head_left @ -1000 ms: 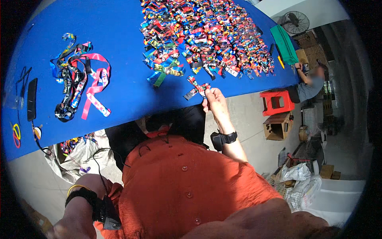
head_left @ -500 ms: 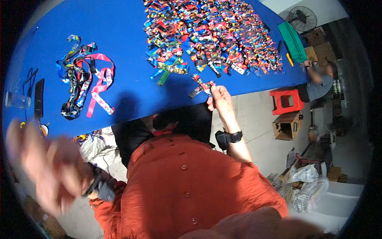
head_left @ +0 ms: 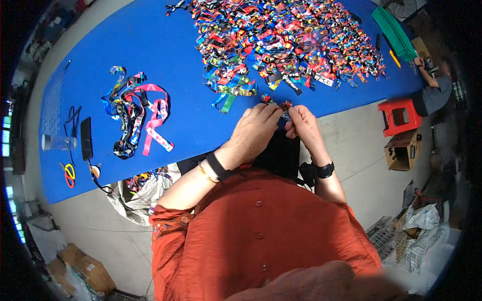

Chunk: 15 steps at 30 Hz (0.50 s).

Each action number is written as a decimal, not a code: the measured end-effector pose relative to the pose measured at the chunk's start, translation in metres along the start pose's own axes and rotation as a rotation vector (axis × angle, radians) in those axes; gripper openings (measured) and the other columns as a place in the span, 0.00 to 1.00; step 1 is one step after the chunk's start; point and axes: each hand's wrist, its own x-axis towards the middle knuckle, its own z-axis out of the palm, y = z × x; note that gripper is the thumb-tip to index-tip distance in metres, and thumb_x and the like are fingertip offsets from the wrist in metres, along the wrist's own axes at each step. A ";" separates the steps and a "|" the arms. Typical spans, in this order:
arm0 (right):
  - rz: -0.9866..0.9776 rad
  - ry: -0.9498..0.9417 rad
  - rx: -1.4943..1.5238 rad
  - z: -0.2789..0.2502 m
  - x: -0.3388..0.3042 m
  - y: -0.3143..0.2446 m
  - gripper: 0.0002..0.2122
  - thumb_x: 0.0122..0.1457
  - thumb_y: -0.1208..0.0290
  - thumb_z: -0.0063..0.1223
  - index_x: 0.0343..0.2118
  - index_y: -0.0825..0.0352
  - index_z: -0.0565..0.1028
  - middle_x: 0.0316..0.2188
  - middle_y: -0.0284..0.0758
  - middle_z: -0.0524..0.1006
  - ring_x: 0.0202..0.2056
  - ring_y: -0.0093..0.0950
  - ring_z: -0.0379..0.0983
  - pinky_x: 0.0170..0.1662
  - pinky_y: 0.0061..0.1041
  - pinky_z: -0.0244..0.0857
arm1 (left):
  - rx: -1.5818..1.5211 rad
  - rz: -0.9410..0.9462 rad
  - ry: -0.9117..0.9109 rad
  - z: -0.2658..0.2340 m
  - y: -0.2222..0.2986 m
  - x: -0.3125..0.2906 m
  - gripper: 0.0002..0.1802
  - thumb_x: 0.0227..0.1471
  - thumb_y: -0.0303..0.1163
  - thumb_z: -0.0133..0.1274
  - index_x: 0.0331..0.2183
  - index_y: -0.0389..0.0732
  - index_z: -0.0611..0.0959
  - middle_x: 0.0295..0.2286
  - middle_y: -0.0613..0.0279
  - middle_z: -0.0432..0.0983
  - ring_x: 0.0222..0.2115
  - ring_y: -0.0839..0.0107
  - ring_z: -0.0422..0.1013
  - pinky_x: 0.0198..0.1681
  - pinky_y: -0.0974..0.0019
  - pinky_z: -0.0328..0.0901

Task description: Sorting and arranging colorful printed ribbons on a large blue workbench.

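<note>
At the table's front edge both hands meet over a small patterned ribbon (head_left: 285,105), black, red and multicoloured. My right hand (head_left: 306,128) pinches it between thumb and fingers. My left hand (head_left: 255,129) is closed on its other side, its fingertips bent over the piece, and the back of that hand hides part of it. Just beyond lies a large mass of folded, printed ribbons (head_left: 281,45) in mixed colours, with a green one (head_left: 227,103) sticking out at its near left corner.
Longer ribbons (head_left: 131,120), one pink, lie loosely on the blue table (head_left: 186,75). Near its left edge are scissors (head_left: 69,175), a black strip (head_left: 86,138) and a clear cup (head_left: 52,142). A sack of ribbons (head_left: 145,193) sits below. Rightward are a red stool (head_left: 400,117) and another person (head_left: 438,90).
My left hand has swung from the lower left up to the ribbon beside my right hand. The view has shifted, showing more of the table's left side.
</note>
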 end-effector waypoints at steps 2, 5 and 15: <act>-0.004 -0.023 0.027 -0.003 -0.002 0.001 0.12 0.67 0.61 0.45 0.37 0.67 0.71 0.19 0.32 0.75 0.16 0.20 0.71 0.19 0.18 0.64 | 0.066 0.029 -0.008 0.012 -0.002 0.002 0.25 0.50 0.30 0.56 0.52 0.39 0.74 0.52 0.54 0.69 0.53 0.55 0.64 0.53 0.55 0.61; 0.006 -0.056 0.049 -0.008 -0.008 -0.008 0.11 0.67 0.64 0.45 0.39 0.68 0.72 0.22 0.33 0.76 0.18 0.21 0.73 0.20 0.19 0.66 | 0.148 0.059 -0.059 0.022 -0.007 0.006 0.29 0.49 0.31 0.58 0.53 0.39 0.73 0.54 0.55 0.67 0.55 0.57 0.62 0.53 0.56 0.59; -0.431 0.263 -0.459 -0.020 0.001 -0.016 0.10 0.56 0.67 0.59 0.37 0.65 0.75 0.28 0.36 0.76 0.27 0.30 0.74 0.31 0.28 0.68 | 0.197 0.071 -0.116 0.015 -0.005 0.009 0.30 0.49 0.32 0.60 0.54 0.40 0.73 0.56 0.53 0.66 0.55 0.55 0.63 0.54 0.54 0.58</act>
